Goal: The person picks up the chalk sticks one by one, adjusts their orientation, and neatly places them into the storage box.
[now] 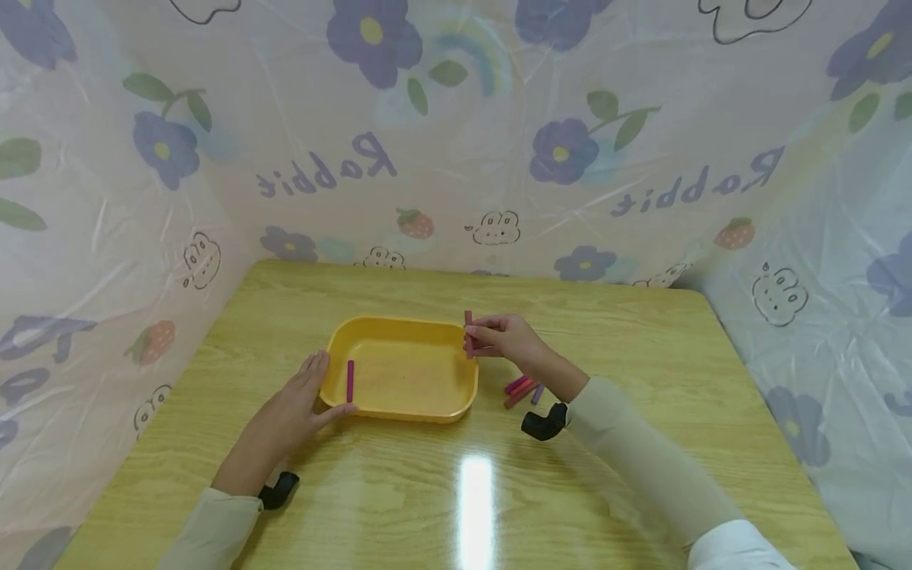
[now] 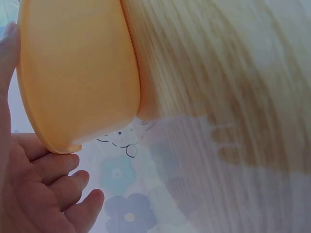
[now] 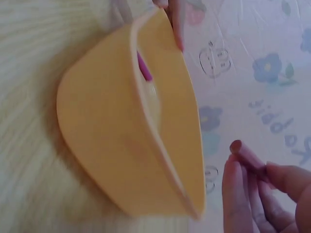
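While the right hand [image 1: 509, 337] pinches it, the stick [image 3: 250, 157] slants up and away.

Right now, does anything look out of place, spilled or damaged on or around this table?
Yes: the word "Rabbit" on the backdrop reads backwards, as though hung back to front. On the table, nothing visible looks spilled or damaged; the sticks in a loose bunch right of the yellow tray seem intact.

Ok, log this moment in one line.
left hand: holding yellow tray; right hand: pinching reddish stick; purple stick: inside tray; loose sticks: on table, right of tray
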Demonstrator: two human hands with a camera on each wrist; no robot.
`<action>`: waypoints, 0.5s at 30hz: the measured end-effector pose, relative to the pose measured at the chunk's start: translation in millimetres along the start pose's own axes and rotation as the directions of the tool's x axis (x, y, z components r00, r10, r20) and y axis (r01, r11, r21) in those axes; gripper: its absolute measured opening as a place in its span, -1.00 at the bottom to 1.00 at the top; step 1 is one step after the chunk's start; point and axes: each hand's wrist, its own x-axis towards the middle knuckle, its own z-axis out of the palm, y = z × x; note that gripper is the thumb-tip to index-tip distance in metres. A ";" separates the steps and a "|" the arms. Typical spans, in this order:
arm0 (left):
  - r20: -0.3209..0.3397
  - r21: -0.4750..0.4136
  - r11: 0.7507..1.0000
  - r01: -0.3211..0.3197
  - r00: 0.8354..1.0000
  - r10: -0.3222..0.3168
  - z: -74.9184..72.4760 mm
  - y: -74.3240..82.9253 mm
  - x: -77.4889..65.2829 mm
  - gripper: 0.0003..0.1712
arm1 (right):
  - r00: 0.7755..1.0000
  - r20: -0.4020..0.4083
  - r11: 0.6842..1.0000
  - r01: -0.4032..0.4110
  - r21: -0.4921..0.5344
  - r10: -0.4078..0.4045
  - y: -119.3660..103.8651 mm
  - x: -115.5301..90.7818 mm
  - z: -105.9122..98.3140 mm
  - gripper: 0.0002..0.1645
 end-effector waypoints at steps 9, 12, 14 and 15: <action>-0.005 0.004 1.000 -0.007 1.000 0.007 0.1 1.0 -0.9 0.22 | 0.997 0.019 0.997 -0.075 0.023 0.074 3.2 8.6 28.9 -0.56; -0.002 0.002 1.000 -0.009 1.000 0.009 -0.1 1.3 -1.1 0.22 | 0.995 0.023 0.995 -0.094 0.037 0.093 2.5 10.6 38.1 -0.58; 0.001 0.003 1.000 -0.011 1.000 0.011 -0.1 1.4 -1.1 0.22 | 0.993 0.027 0.992 -0.115 0.049 0.114 1.9 12.8 44.2 -0.60; 0.002 0.003 1.000 -0.011 1.000 0.011 -0.1 1.5 -0.9 0.23 | 0.992 0.029 0.990 -0.125 0.058 0.124 1.6 14.1 47.1 -0.61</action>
